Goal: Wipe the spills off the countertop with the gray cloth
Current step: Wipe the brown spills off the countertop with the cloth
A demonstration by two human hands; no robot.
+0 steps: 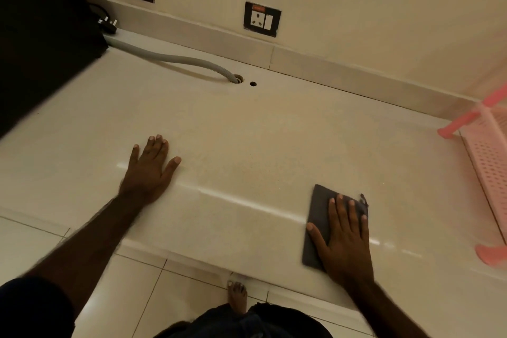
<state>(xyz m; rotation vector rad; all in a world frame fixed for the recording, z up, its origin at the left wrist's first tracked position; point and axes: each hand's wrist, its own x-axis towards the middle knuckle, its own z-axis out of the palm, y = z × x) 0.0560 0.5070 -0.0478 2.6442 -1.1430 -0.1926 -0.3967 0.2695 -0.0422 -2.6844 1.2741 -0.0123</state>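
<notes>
The cream countertop (247,123) fills the middle of the view. A folded gray cloth (318,217) lies flat near its front edge on the right. My right hand (345,239) presses down on the cloth with fingers spread, covering its right half. My left hand (149,167) rests flat on the bare counter to the left, fingers apart, holding nothing. I cannot make out any distinct spill on the glossy surface; only light streaks show.
A pink perforated rack (488,162) stands at the right edge. A gray corrugated hose (175,59) runs along the back into a hole (238,79). A black appliance (41,35) occupies the far left. Two wall sockets (262,18) sit above the backsplash.
</notes>
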